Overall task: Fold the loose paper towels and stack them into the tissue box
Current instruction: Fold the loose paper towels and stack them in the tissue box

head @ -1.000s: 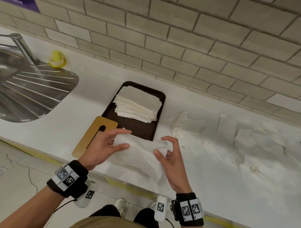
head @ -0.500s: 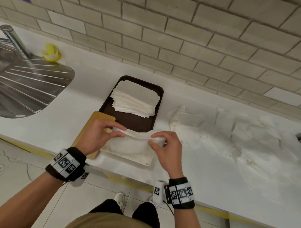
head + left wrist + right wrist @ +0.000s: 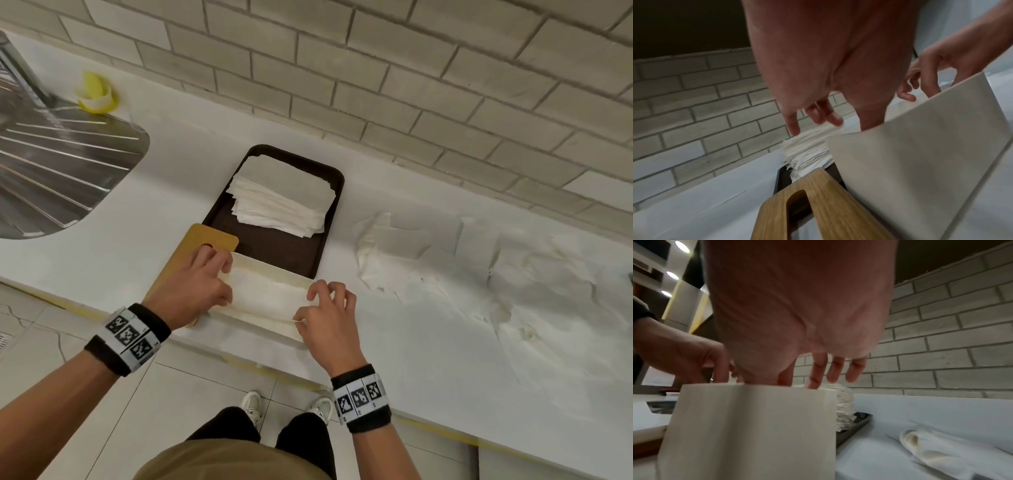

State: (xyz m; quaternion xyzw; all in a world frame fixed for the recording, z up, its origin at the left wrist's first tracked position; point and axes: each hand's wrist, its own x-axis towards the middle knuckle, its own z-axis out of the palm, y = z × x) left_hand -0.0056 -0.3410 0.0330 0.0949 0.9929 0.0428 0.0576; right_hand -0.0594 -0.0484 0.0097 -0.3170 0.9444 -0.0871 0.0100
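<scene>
— White towel in the box?
— Yes; left hand and right hand press its ends with loosely bent fingers, gripping nothing.
— Beyond?
— Wooden lid left, stack on the far tray, loose towels right.

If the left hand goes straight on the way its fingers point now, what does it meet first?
Probably the folded towel in the tissue box: the left hand points right along it. Beyond lies the right hand. Depth is unclear.

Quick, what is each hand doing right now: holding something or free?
Left hand: fingers press the folded paper towel down into the tissue box; no closed grip visible.
Right hand: thumb and forefinger reach into the box; grip cannot be told.
</scene>
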